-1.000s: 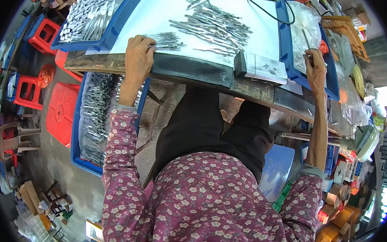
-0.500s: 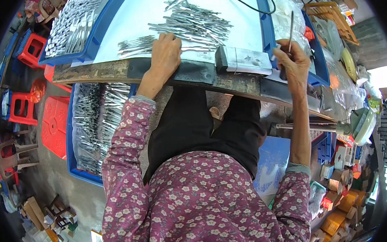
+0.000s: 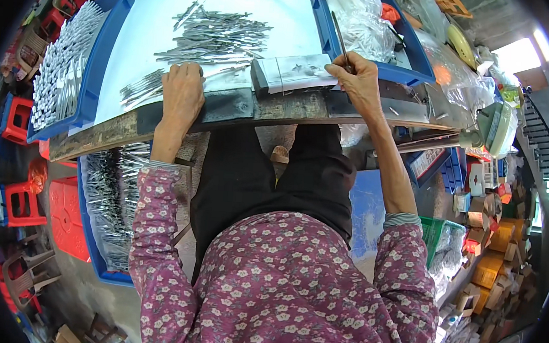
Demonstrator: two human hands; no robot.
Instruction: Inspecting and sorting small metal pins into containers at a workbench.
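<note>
My left hand (image 3: pixel 183 93) rests at the table's near edge with its fingers curled down beside a row of thin metal pieces (image 3: pixel 142 89). Whatever its fingertips hold is hidden beneath them. In my right hand (image 3: pixel 359 85) is a long, thin dark rod-like tool (image 3: pixel 339 34), pointing up and away. The fingertips of that hand are at the right end of a paper-wrapped block (image 3: pixel 302 71), which is bound with thin cord and marked with grey smudges. Beyond my left hand, a loose heap of slim grey metal pieces (image 3: pixel 223 36) lies on the white sheet (image 3: pixel 141 34).
A blue tray (image 3: pixel 109 54) of upright, pale-handled pieces stands at the left. At the right, another blue tray (image 3: pixel 412 73) holds clear plastic bags. Below the table's wooden edge (image 3: pixel 126 125) is a blue crate (image 3: pixel 116 278) of metal pieces, near red stools (image 3: pixel 68 212).
My view has turned, so the table sits further left and tilted. The right hand has come closer to the wrapped block's end, still holding the rod. My left hand stays by the metal row.
</note>
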